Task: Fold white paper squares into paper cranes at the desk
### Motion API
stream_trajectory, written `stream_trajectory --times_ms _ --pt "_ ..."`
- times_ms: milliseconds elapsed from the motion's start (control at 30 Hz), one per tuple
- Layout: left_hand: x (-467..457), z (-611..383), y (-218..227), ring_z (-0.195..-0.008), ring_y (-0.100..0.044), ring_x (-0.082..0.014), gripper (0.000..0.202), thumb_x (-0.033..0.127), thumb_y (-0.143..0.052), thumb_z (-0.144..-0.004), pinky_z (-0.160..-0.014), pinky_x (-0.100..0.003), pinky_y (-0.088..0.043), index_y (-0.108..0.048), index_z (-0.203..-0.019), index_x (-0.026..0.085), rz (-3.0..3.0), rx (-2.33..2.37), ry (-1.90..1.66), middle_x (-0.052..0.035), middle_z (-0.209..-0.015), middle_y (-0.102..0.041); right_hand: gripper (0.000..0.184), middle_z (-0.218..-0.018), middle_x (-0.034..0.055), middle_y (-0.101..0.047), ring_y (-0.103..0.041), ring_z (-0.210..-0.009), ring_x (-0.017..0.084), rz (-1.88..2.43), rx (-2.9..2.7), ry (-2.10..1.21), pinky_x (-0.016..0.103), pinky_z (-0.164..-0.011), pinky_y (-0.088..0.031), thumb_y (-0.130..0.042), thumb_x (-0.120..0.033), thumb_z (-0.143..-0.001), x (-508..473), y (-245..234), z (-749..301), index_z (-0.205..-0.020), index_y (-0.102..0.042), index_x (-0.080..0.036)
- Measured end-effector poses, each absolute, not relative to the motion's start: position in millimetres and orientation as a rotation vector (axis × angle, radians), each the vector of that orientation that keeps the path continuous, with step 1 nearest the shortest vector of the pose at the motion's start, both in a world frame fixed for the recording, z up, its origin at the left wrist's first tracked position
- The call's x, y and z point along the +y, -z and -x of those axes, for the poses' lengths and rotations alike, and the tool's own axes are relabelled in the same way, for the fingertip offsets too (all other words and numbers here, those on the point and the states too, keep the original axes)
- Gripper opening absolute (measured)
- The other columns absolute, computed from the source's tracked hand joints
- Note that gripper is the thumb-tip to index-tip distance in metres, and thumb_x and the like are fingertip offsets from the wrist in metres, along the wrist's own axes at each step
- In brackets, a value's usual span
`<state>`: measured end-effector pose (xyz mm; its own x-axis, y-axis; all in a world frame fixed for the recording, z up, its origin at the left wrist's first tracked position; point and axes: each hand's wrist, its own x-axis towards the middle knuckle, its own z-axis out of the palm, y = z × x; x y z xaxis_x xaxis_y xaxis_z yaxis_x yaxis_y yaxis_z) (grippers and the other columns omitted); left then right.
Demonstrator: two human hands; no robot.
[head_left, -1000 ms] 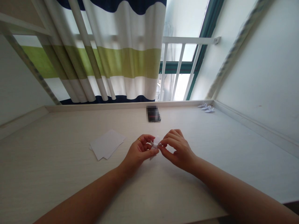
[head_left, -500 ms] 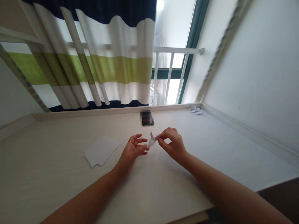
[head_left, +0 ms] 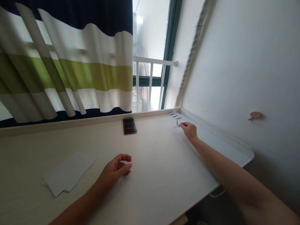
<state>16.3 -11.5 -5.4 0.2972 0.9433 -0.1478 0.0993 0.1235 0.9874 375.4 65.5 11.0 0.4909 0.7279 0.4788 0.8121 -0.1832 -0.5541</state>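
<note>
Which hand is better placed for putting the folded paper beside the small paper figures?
Probably the right hand: it holds the folded paper, close to the small paper figures. The left hand holds nothing visible and is farther away.

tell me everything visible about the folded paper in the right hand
The folded paper is small and white, with one slim point sticking up and a blurred part reaching left. The right hand pinches its right end near the far right corner of the table, close to similar folded pieces. Whether it touches down is unclear.
</note>
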Motion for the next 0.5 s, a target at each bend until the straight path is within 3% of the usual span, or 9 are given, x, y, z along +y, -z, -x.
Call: stream_trajectory --times_ms 133,233,500 --pt "-7 -15 19 -0.056 -0.051 -0.0133 0.034 0.044 -0.061 -0.062 -0.06 -0.025 -0.039 -0.056 -0.084 0.018 -1.399 1.141 -0.818 0.0041 -0.054 -0.05 0.019 -0.086 0.0073 -0.064 -0.057 -0.083 0.019 2.151 -1.185 0.133 0.032 -0.076 -0.042 -0.051 -0.027 -0.078 78 3 -421 -0.083 -0.063 -0.013" --pt "-5 -13 22 -0.054 -0.048 -0.0132 0.033 0.045 -0.06 -0.063 -0.057 -0.024 -0.037 -0.058 -0.084 0.019 -1.453 1.128 -0.788 0.0047 -0.052 -0.047 0.025 -0.107 0.0062 -0.054 -0.054 -0.09 0.016 2.255 -1.163 0.111 0.035 -0.076 -0.046 -0.046 -0.029 -0.084 93 6 -445 -0.104 -0.053 -0.016" --pt "0 -10 24 -0.055 -0.047 -0.0138 0.031 0.044 -0.059 -0.066 -0.057 -0.024 -0.035 -0.058 -0.088 0.022 -1.453 1.125 -0.711 0.0041 -0.053 -0.047 0.027 -0.109 0.0063 -0.052 -0.053 -0.092 0.018 2.368 -1.176 0.097 0.035 -0.076 -0.046 -0.047 -0.029 -0.083 139 17 -467 -0.107 -0.051 -0.016"
